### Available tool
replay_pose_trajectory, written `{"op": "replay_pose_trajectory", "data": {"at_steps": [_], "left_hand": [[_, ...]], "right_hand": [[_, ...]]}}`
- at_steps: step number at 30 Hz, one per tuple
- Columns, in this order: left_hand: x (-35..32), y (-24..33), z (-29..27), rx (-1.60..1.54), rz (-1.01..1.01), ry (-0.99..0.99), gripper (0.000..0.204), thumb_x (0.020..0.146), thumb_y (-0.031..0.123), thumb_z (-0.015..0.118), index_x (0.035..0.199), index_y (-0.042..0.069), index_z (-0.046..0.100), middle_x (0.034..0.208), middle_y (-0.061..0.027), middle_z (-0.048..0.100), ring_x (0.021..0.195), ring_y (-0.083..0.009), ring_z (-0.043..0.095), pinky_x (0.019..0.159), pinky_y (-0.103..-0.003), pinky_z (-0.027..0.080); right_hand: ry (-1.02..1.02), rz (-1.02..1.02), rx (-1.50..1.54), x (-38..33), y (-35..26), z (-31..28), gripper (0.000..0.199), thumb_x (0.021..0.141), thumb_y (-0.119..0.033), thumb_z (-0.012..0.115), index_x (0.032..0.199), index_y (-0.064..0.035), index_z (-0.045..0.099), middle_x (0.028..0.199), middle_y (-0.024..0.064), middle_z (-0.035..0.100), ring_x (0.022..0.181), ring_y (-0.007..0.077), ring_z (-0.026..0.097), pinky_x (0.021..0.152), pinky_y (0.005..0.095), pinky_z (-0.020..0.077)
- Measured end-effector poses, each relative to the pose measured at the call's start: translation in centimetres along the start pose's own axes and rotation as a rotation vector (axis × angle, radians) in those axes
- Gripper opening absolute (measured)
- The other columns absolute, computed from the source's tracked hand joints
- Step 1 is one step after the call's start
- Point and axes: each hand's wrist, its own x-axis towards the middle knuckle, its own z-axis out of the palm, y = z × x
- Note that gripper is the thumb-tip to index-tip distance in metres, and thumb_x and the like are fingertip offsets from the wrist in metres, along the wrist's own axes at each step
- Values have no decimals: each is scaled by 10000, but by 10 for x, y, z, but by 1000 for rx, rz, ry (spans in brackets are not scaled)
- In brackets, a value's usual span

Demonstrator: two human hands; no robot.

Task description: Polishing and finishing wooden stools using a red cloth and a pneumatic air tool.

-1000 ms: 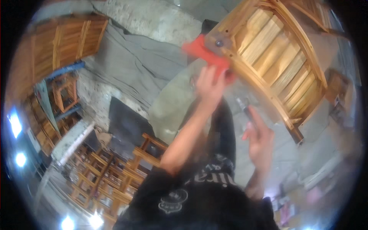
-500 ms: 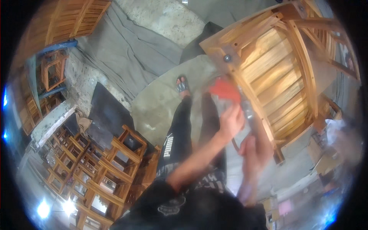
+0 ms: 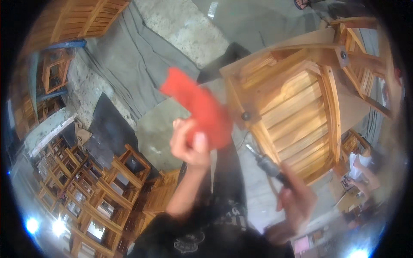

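My left hand (image 3: 188, 145) is raised in front of my legs with its fingers closed round a floppy red sheet (image 3: 206, 112), blurred; I cannot tell whether it is cloth or abrasive paper. Lower and to the right, my right hand (image 3: 297, 200) grips a black-handled tool (image 3: 269, 165) with a narrow metal tip pointing up and left. Motion blur hides its exact kind. That tip is close to the frame edge of a slatted wooden chair (image 3: 297, 116), which lies tipped at the right with a round dark foot pad at its near corner.
Stacked wooden chair frames (image 3: 116, 185) fill the lower left, beside a dark flat sheet (image 3: 109, 124). Grey cloth (image 3: 124, 64) covers part of the floor. At the right another person's arm (image 3: 368, 182) shows; a person's foot (image 3: 302, 4) stands at the top.
My left hand has lifted the red sheet up and left, away from the chair and my right hand. The black-handled tool in my right hand now shows plainly. My view has shifted slightly.
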Motion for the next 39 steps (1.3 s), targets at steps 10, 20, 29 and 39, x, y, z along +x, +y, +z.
{"op": "replay_pose_trajectory", "data": {"at_steps": [10, 20, 29, 39], "left_hand": [[61, -44, 80, 36, -619, -630, 150, 791, 104, 677, 854, -32, 666, 756, -115, 643, 686, -184, 605, 656, -314, 476], [105, -65, 165, 53, -307, -1149, 187, 768, 111, 740, 885, -2, 647, 871, -146, 687, 838, -274, 678, 780, -344, 506], [108, -30, 284, 44, -270, -1117, 122, 803, 9, 678, 810, -32, 564, 775, -38, 612, 817, -82, 547, 781, -240, 448], [120, 9, 206, 515, -527, -1290, 142, 851, 74, 663, 815, -45, 592, 746, -52, 626, 806, -65, 517, 742, -263, 463]], "right_hand": [[180, 251, -189, 43, -37, -21, 460, 880, -25, 510, 1334, 45, 499, 716, 36, 581, 583, 86, 497, 544, 227, 416], [293, 404, -116, 81, -37, -14, 457, 880, 27, 485, 1334, -14, 520, 653, 25, 531, 552, 102, 506, 544, 244, 421], [371, 276, 284, 101, -44, -76, 427, 916, 6, 519, 1339, -45, 523, 581, 7, 466, 536, 70, 472, 507, 243, 392], [622, -83, -177, 130, -46, -199, 229, 902, -53, 573, 1110, 4, 650, 599, 123, 549, 527, 210, 469, 564, 327, 410]]}}
